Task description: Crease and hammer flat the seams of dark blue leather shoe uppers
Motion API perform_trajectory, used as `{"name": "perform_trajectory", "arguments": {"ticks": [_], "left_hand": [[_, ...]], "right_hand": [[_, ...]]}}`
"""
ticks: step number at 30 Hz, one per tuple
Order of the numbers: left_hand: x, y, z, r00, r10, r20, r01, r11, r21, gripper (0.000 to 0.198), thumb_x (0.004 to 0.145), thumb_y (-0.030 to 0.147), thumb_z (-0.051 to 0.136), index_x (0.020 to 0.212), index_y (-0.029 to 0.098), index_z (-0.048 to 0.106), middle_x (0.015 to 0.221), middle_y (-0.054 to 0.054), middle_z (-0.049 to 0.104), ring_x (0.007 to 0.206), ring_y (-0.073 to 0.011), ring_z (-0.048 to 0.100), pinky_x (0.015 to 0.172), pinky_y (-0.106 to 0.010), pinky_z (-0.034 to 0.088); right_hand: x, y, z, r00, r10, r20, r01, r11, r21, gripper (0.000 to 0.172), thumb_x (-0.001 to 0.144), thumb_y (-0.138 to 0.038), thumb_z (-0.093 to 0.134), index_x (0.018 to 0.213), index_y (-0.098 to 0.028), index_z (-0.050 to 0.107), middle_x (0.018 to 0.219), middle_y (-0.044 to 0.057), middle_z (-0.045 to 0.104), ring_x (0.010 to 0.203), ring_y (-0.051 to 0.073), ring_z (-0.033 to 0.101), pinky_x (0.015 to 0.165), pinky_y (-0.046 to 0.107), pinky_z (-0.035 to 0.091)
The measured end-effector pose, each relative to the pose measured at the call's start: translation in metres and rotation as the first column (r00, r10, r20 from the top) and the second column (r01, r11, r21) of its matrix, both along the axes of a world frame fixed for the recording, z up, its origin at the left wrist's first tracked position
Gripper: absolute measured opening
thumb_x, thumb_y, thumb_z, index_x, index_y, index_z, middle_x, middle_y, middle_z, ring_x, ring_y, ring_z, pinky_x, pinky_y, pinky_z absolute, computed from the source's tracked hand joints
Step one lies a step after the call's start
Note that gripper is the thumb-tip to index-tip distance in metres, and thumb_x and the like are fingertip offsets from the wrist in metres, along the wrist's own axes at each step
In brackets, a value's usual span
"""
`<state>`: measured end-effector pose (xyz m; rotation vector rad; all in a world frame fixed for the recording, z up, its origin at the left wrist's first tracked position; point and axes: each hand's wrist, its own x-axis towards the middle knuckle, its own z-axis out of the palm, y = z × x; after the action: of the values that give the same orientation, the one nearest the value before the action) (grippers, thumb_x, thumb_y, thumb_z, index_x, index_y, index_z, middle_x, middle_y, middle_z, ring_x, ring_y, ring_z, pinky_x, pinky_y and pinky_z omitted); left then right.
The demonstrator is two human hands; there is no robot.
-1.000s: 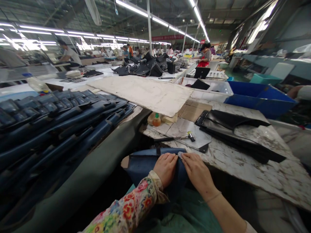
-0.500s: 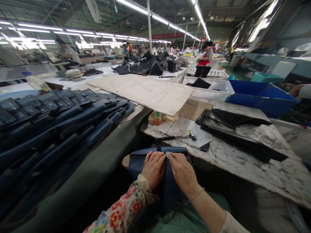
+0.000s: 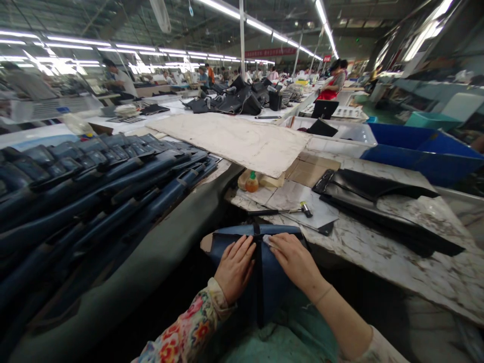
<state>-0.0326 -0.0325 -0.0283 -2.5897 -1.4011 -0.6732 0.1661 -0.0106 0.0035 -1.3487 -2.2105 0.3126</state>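
Note:
A dark blue leather-like bag piece (image 3: pixel 272 272) with a black strip down its middle rests at my lap. My left hand (image 3: pixel 235 267) lies flat on it, fingers stretched out, left of the strip. In my right hand (image 3: pixel 294 259) a small whitish cloth (image 3: pixel 266 239) is pinched, pressed on the piece near the strip's upper end. Just beyond, a hammer (image 3: pixel 298 209) lies on a grey sheet (image 3: pixel 287 199). Behind it stands a small bottle (image 3: pixel 251 182) of orange liquid with a green cap.
Rows of blue bag pieces (image 3: pixel 113 191) cover the left side. Black leather panels (image 3: pixel 378 206) lie on the worn table (image 3: pixel 401 262) at right. A pale board (image 3: pixel 234 141) is ahead; a blue bin (image 3: pixel 427 146) stands right. Co-workers are farther off.
My left hand has drawn apart from the right and flattened, exposing the black strip between them. The right hand still holds the cloth. The whole view has shifted slightly.

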Motion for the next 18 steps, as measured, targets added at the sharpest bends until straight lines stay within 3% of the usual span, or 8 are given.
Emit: {"name": "perform_trajectory", "arguments": {"ticks": [9,18], "left_hand": [[-0.006,0.006,0.008,0.994,0.105,0.018,-0.105,0.994,-0.011,0.035,0.090,0.023,0.038,0.121,0.016,0.051,0.122,-0.009,0.057,0.114,-0.0222,0.048,0.091,-0.036,0.040],[-0.002,0.022,0.020,0.989,0.140,0.040,-0.138,0.989,-0.051,0.025,0.089,0.022,0.040,0.103,0.017,0.059,0.101,-0.008,0.061,0.094,-0.0216,0.054,0.079,-0.036,0.044]], "right_hand": [[-0.001,0.021,0.013,0.990,0.090,-0.105,-0.112,0.969,-0.222,0.022,0.086,-0.023,0.050,0.103,-0.018,0.063,0.094,0.006,0.062,0.090,0.019,0.057,0.085,0.034,0.046],[0.002,0.027,0.023,0.977,0.209,-0.037,-0.211,0.939,-0.271,0.024,0.087,-0.020,0.048,0.103,-0.016,0.065,0.095,0.007,0.062,0.092,0.019,0.056,0.087,0.032,0.044]]}}
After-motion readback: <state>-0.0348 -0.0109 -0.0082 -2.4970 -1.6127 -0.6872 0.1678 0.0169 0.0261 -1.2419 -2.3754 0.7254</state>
